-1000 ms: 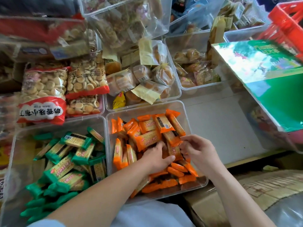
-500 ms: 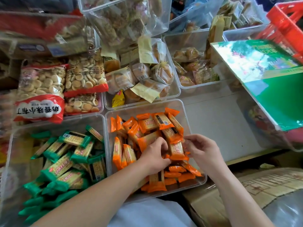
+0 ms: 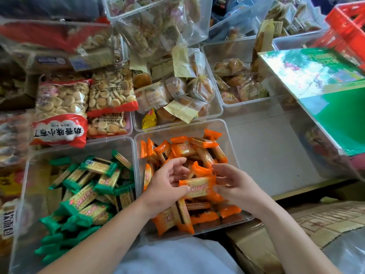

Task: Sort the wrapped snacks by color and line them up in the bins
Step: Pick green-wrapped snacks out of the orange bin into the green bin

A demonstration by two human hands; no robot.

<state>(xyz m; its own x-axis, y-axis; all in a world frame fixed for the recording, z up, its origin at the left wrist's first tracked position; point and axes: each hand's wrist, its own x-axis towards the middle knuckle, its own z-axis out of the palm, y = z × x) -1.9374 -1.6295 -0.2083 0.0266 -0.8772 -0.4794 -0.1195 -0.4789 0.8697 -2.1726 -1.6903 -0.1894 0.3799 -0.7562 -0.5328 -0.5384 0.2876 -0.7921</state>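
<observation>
A clear bin (image 3: 230, 139) in front of me holds several orange-wrapped snacks (image 3: 199, 149) in a loose heap. Both my hands are over its middle. My left hand (image 3: 166, 186) pinches the left end of one orange-wrapped snack (image 3: 197, 186), thumb on top. My right hand (image 3: 235, 184) holds the right end of the same packet, with more orange packets bunched behind its fingers. To the left, a second clear bin (image 3: 31, 161) holds several green-wrapped snacks (image 3: 94, 186), also lying unevenly.
Behind are bins of wrapped buns (image 3: 177, 91) and pastries (image 3: 235, 80), and red biscuit bags (image 3: 63, 111) at left. A green box (image 3: 324, 91) overhangs at right, a red crate (image 3: 349, 26) behind it. A bare white shelf (image 3: 270, 153) lies right of the orange bin; cardboard (image 3: 324, 222) lower right.
Both hands have risen out of the heap of orange snacks and now hold one packet between them, flat and lifted above the pile.
</observation>
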